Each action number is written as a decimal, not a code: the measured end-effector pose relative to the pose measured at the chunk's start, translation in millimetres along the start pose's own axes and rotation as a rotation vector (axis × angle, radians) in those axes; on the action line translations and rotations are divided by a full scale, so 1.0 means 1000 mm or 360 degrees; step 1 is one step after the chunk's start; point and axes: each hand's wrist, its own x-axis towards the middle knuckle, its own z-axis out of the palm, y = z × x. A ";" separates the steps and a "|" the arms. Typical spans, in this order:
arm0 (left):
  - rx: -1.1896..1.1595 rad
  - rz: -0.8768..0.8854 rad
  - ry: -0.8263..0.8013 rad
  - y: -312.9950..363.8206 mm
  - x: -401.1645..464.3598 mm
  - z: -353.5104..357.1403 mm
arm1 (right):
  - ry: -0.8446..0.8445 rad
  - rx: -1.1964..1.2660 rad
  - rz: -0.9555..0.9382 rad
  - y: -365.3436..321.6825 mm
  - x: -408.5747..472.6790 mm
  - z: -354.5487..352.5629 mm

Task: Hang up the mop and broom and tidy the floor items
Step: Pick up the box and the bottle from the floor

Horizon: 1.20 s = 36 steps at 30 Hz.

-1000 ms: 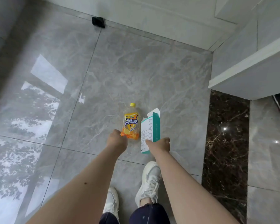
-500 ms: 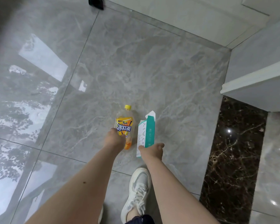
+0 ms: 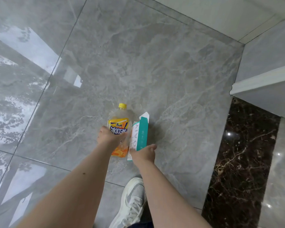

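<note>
Two hands down; left hand (image 3: 108,135) grips bottle (image 3: 119,120); right hand (image 3: 144,153) holds carton (image 3: 141,132)

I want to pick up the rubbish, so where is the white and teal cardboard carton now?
In the head view, the white and teal cardboard carton lies on the grey tiled floor, just right of the yellow-capped plastic bottle, with the right hand at its near end.

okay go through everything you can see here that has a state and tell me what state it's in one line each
bottle: lying on the floor, yellow cap on, left hand on it.
carton: lying on the floor, top flap open, right hand at its near end.
left hand: fingers curled over the bottle.
right hand: holding the carton's near end; grip hidden.
</note>
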 end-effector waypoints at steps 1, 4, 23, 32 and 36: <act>-0.0029 -0.0011 -0.0011 0.000 0.001 0.001 | 0.0000 -0.0047 -0.0015 0.000 0.003 0.000; -0.0043 -0.0002 -0.0021 -0.003 0.004 0.003 | -0.0019 -0.0154 -0.0042 0.005 0.011 -0.001; -0.0171 -0.0028 -0.0088 0.012 -0.078 -0.028 | -0.0025 -0.0175 -0.0025 0.007 -0.046 -0.047; -0.0479 0.0132 -0.0058 0.018 -0.127 -0.129 | -0.0053 -0.0254 -0.0172 -0.044 -0.141 -0.036; -0.0569 0.0137 0.0045 0.019 -0.142 -0.167 | -0.0028 -0.0332 -0.0245 -0.067 -0.174 -0.026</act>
